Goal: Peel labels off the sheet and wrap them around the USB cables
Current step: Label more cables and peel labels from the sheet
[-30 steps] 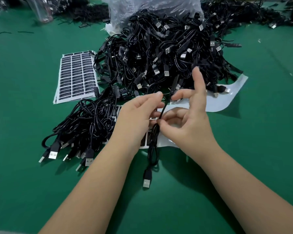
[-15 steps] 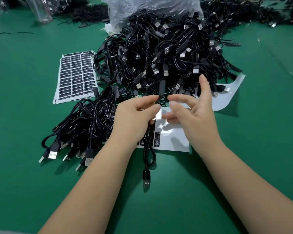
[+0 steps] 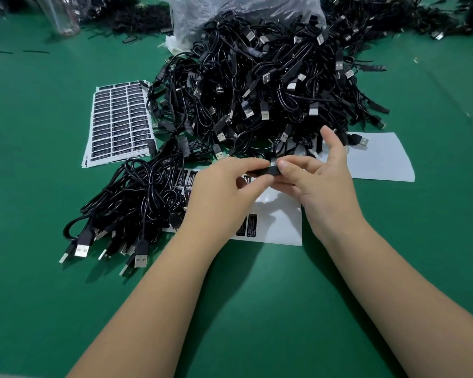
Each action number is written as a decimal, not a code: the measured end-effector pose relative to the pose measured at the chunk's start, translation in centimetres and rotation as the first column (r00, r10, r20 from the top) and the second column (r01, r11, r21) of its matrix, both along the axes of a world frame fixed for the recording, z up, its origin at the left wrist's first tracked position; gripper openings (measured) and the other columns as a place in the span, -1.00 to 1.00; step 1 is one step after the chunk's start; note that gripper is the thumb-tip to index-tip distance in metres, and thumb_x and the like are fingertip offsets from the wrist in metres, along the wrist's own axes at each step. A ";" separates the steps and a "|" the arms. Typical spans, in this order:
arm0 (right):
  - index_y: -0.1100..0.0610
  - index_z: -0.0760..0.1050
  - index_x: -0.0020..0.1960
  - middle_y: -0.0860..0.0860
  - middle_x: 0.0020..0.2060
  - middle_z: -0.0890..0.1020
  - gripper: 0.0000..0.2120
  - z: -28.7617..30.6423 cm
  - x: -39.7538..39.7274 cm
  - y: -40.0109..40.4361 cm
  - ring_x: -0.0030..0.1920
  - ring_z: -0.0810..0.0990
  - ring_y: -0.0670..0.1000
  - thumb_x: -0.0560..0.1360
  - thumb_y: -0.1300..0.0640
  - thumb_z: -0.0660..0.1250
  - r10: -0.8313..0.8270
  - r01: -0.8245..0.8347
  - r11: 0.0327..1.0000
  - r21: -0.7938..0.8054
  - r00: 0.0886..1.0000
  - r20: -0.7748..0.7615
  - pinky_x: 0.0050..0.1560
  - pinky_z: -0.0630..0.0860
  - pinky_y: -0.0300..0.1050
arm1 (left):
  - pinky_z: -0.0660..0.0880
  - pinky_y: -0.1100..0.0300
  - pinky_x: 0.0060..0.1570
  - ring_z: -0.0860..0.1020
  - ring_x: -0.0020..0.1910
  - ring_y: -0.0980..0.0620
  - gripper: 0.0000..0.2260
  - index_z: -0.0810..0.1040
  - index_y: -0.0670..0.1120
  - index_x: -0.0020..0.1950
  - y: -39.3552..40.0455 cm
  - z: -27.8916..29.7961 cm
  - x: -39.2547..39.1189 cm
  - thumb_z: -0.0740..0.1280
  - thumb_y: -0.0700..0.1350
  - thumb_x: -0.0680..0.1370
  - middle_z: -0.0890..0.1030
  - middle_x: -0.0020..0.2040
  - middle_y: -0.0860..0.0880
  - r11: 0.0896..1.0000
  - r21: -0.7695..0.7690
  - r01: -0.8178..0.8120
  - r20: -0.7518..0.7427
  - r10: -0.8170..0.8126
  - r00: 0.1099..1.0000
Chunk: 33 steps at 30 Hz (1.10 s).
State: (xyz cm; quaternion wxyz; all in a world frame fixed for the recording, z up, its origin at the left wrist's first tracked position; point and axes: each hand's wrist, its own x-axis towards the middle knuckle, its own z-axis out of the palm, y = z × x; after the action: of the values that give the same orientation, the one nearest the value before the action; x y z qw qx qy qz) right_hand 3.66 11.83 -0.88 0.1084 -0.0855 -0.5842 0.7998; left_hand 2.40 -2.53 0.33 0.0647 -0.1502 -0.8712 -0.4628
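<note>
left hand (image 3: 224, 192): thumb and forefinger pinched on the left end of a short black piece, likely a cable section or label (image 3: 265, 170); can't tell which.
right hand (image 3: 320, 184): fingertips clamp the right end of the same piece; one finger sticks up, free.
held piece: horizontal, raised above the near label sheet (image 3: 281, 227).
near label sheet: mostly bare white backing, a couple of black labels (image 3: 250, 225) left near its front edge, partly under the hands.
full label sheet (image 3: 119, 124): flat on the green table (image 3: 257, 309), left of the big cable pile (image 3: 271, 85).
smaller cable bundle (image 3: 137, 203): left of the hands, USB plugs toward the camera.
empty backing sheet (image 3: 382, 159): right, partly under the pile.
plastic bag (image 3: 230, 12): behind the pile.
</note>
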 end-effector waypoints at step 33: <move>0.01 0.67 -0.42 -0.11 -0.39 0.66 -0.96 -0.5 -0.7 0.5 -0.28 0.61 -0.18 0.14 0.06 0.51 0.009 0.022 0.986 -0.164 0.982 0.188 -0.06 0.51 -0.27 | 0.47 0.47 -0.15 0.57 -0.19 0.28 -0.77 0.68 0.03 0.05 0.4 -0.8 -0.4 0.51 -0.08 0.40 0.57 -0.22 0.33 0.986 0.119 -0.112 0.015 0.111 0.994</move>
State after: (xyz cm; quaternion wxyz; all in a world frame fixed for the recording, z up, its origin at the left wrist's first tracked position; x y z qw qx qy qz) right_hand 2.99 12.32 -1.36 0.0481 -0.1713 -0.5233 0.8333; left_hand 1.97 -2.16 -0.50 0.0957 -0.0951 -0.8491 -0.5107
